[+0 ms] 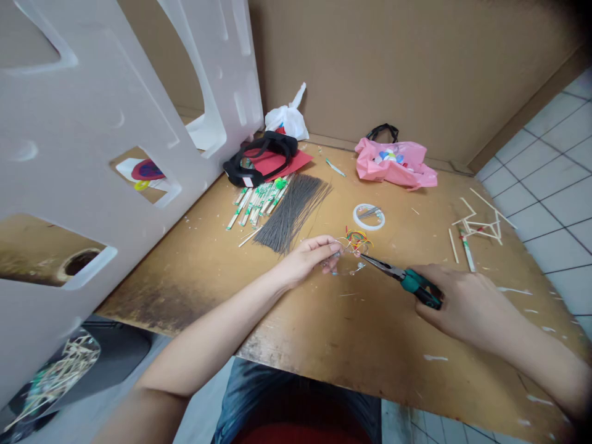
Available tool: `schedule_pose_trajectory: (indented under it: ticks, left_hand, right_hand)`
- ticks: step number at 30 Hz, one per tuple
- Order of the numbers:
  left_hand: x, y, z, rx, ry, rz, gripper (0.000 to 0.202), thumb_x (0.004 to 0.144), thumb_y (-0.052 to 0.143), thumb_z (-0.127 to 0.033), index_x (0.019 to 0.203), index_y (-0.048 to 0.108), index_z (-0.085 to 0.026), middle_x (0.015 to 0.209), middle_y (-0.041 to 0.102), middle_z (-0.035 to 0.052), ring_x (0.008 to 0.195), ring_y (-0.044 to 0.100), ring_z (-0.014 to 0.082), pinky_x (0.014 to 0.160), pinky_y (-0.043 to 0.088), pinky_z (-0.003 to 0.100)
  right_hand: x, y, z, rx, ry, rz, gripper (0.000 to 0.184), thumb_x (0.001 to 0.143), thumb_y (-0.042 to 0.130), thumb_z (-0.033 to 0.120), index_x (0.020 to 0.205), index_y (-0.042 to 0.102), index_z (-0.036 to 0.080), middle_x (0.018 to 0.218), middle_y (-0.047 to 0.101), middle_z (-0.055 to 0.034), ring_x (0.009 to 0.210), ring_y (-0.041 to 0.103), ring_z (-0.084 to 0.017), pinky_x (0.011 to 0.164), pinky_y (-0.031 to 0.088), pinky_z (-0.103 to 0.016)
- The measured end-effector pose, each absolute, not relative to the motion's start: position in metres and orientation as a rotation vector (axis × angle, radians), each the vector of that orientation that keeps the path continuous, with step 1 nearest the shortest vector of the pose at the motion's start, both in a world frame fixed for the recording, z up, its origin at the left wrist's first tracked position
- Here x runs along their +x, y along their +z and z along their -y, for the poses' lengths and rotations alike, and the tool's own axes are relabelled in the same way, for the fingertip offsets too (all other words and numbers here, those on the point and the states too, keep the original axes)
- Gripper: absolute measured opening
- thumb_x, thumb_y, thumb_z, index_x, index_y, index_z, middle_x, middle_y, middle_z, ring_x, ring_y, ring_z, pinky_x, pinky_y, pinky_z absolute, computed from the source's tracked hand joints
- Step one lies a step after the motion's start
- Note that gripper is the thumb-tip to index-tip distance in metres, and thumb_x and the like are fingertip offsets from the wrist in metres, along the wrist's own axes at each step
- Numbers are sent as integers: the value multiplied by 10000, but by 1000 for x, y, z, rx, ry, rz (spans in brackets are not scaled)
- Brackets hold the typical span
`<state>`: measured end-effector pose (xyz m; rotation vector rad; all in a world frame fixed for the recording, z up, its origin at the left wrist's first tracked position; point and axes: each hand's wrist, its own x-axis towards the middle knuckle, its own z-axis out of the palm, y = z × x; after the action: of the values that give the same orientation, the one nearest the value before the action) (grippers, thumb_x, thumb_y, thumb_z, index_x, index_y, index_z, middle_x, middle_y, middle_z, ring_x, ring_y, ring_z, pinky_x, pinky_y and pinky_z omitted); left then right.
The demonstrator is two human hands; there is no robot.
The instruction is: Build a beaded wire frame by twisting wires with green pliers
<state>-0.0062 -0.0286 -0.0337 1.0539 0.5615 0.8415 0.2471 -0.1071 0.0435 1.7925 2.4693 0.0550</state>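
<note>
My left hand (314,251) pinches a loop of thin wire with small clear and bluish beads (359,267) just above the table. Wrapped round the green and black handles of long-nose pliers (411,282) is my right hand (467,299). The jaw tips reach the right side of the beaded wire; whether they grip it is too small to tell. A tangle of red, yellow and green thin strands (357,238) lies just behind the beads. Farther back sits a white ring (355,217) with short grey wire pieces inside it.
A bundle of grey wires (291,213), paper-wrapped chopsticks (235,214) and a black head strap (235,166) on red paper lie left. Behind are a white bag (289,120) and pink bag (423,174). A stick frame (483,233) lies right. A white plastic panel (139,105) borders the left.
</note>
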Motion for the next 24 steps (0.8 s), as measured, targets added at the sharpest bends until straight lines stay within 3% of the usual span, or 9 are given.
schedule_pose_trajectory:
  ticks: [6,24]
  left_hand:
    - [-5,-31,29,1160,868,-675,350,758,629,-464,749,586,-116,534,492,-48,484,426,56,511,323,212]
    - [-2,-36,30,1268,897,-762,404,745,615,-537,743,551,-139,539,475,-56,494,417,58,524,329,209]
  right_hand:
    - [251,32,104,1790,217,-2436,297,683,520,282,963,599,220,805,668,-29,648,633,-224,499,366,-290]
    - [236,15,106,1937,246,-2496,350,707,530,300,1045,592,235,849,688,0,627,635,-191,498,336,-276]
